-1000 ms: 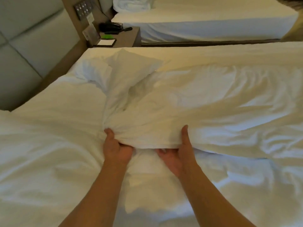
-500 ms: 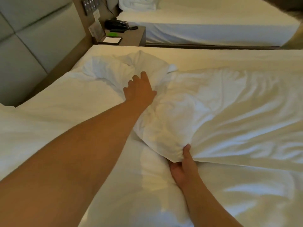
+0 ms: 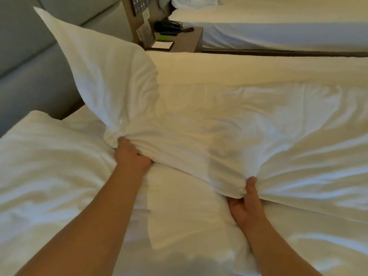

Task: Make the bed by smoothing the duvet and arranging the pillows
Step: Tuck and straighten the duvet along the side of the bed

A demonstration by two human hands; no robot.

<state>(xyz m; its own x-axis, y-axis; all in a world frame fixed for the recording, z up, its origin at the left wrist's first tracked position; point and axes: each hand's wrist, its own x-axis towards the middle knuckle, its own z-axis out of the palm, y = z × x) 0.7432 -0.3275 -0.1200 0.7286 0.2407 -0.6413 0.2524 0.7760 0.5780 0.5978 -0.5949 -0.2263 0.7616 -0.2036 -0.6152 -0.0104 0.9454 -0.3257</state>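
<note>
Gripping the near edge of the white duvet (image 3: pixel 219 120), both hands hold it bunched above the bed sheet (image 3: pixel 179 206). Left of the duvet, a grey padded headboard (image 3: pixel 29 56) fills the frame's side, and a white pillow (image 3: pixel 39 156) lies just beside the duvet's left end. The left hand (image 3: pixel 130 154) has its fingers curled tight into a fold at that end of the duvet, and above the fold one corner of the duvet stands lifted, tilted toward the headboard. Beyond the duvet's far edge sits a brown counter (image 3: pixel 189 40) carrying a dark telephone (image 3: pixel 168 26) and a framed card. Further right along the duvet's near edge, the right hand (image 3: pixel 246 206) clutches a gathered lump of cloth, thumb on top and fingers tucked under it. Right of that hand the duvet lies flat and creased across the bed. Beyond the duvet's far right side, well apart from it, stands a second bed (image 3: pixel 278 32) in white sheets
</note>
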